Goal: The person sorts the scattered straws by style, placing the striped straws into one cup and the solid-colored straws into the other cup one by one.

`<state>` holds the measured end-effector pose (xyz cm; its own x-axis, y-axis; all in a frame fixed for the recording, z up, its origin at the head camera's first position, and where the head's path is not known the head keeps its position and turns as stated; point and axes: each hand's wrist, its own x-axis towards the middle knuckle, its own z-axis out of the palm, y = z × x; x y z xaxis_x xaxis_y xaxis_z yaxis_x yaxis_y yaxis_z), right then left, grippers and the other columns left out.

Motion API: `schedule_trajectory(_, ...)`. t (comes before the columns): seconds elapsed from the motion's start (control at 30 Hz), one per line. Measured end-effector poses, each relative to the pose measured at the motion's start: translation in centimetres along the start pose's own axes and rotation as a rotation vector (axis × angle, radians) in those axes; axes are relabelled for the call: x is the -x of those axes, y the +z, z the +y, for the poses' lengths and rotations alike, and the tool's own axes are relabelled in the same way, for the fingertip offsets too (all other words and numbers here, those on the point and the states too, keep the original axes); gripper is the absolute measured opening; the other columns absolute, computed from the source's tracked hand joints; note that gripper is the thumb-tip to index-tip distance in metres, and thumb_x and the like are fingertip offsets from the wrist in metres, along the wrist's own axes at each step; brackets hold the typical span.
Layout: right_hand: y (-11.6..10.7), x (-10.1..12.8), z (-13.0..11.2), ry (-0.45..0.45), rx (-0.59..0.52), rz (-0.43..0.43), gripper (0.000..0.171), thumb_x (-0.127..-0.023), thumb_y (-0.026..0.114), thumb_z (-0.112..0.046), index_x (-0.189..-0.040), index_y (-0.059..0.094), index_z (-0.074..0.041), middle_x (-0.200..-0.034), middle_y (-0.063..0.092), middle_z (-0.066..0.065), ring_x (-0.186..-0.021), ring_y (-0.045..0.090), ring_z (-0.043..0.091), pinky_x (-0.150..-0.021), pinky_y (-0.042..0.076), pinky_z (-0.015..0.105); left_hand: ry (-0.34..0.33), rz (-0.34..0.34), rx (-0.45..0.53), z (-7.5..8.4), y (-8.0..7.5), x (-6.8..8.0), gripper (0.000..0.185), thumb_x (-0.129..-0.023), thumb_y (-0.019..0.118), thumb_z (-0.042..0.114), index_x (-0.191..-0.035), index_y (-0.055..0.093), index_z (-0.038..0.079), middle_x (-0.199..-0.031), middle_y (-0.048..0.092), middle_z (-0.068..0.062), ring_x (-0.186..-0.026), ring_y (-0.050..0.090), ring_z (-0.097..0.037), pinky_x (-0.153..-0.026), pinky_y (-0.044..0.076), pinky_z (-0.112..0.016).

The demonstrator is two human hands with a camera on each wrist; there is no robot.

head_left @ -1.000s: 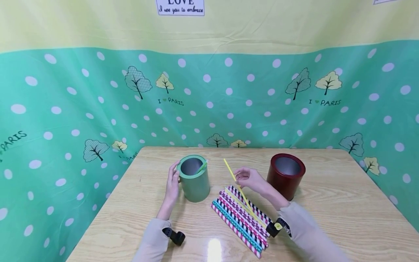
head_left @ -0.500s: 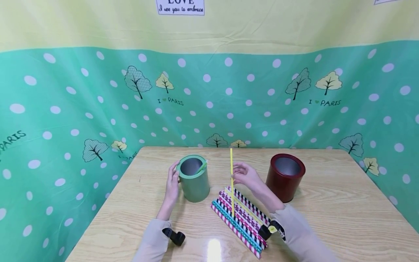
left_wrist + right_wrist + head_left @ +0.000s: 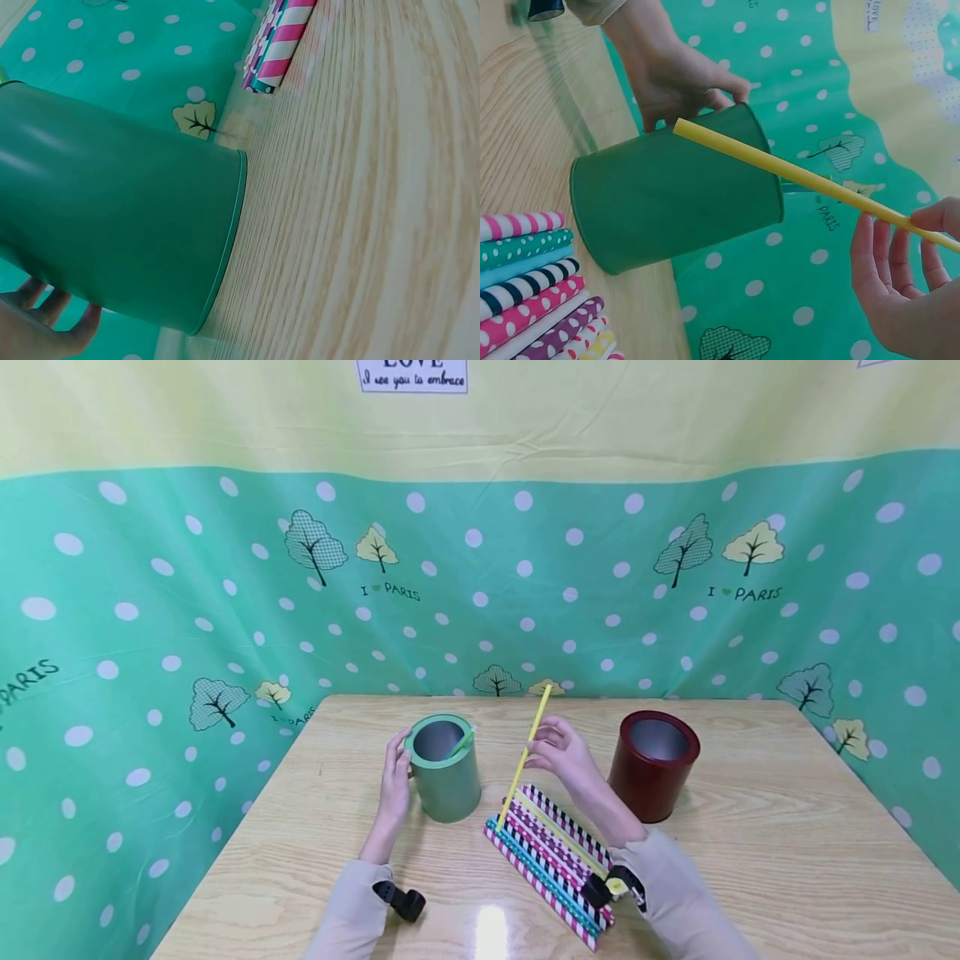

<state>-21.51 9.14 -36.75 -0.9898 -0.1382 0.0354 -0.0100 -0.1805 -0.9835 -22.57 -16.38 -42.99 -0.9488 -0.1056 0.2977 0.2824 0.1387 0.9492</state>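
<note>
Wood-grain table (image 3: 787,860) carries it all. Toward its left edge your left hand (image 3: 395,781) cups the green cylindrical tin (image 3: 444,768), fingers curled round its wall — likely to steady it. Right of centre sits the dark red tin (image 3: 654,764), with patterned paper straws (image 3: 551,860) rowed near the front edge. Your right hand (image 3: 562,756) pinches the plain yellow straw (image 3: 525,756) — tilted, lifted above the row.

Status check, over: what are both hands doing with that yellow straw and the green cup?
Right hand pinches yellow straw, tilted. Left hand holds green cup; a green straw inside. Nothing between straw and cup.
</note>
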Motion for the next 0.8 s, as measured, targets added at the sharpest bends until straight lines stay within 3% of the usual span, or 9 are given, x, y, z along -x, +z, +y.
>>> schedule_trajectory(0.23, 0.5, 0.2, -0.8, -0.030, -0.049, -0.003, 0.035, -0.083, 0.052, 0.002, -0.115, 0.039, 0.003, -0.093, 0.049, 0.009, -0.080, 0.057, 0.016, -0.077, 0.049, 0.035, 0.029, 0.016, -0.010, -1.4, 0.0, -0.4, 0.040, -0.095, 0.028, 0.022, -0.133, 0.033, 0.013, -0.127, 0.042, -0.017, -0.107, 0.043, -0.032, -0.079, 0.036, -0.039)
schedule_trajectory(0.57, 1.5, 0.2, -2.1, -0.080, -0.119, 0.024, 0.032, -0.083, 0.053, 0.002, -0.112, 0.042, 0.002, -0.092, 0.053, 0.009, -0.079, 0.060, 0.016, -0.079, 0.049, 0.035, 0.041, 0.036, -0.019, -1.6, 0.1, -0.5, 0.039, -0.095, 0.029, 0.022, -0.133, 0.035, 0.012, -0.122, 0.045, -0.018, -0.104, 0.044, -0.029, -0.078, 0.037, -0.039)
schedule_trajectory(0.73, 1.7, -0.2, -2.0, -0.161, -0.134, 0.015, 0.037, -0.081, 0.061, -0.009, -0.111, 0.044, 0.003, -0.096, 0.053, 0.015, -0.086, 0.059, 0.022, -0.080, 0.048, 0.037, 0.043, 0.030, -0.008, -1.5, 0.0, -0.4, 0.039, -0.095, 0.029, 0.021, -0.133, 0.034, 0.012, -0.123, 0.044, -0.019, -0.106, 0.042, -0.030, -0.078, 0.037, -0.039)
schedule_trajectory(0.8, 1.2, -1.2, -0.9, -0.224, -0.158, -0.013, 0.038, -0.080, 0.063, -0.014, -0.111, 0.046, 0.001, -0.099, 0.054, 0.016, -0.090, 0.058, 0.024, -0.080, 0.048, 0.036, 0.044, 0.030, -0.010, -1.5, 0.0, -0.4, 0.039, -0.095, 0.029, 0.020, -0.133, 0.034, 0.012, -0.123, 0.044, -0.019, -0.106, 0.042, -0.030, -0.078, 0.037, -0.039)
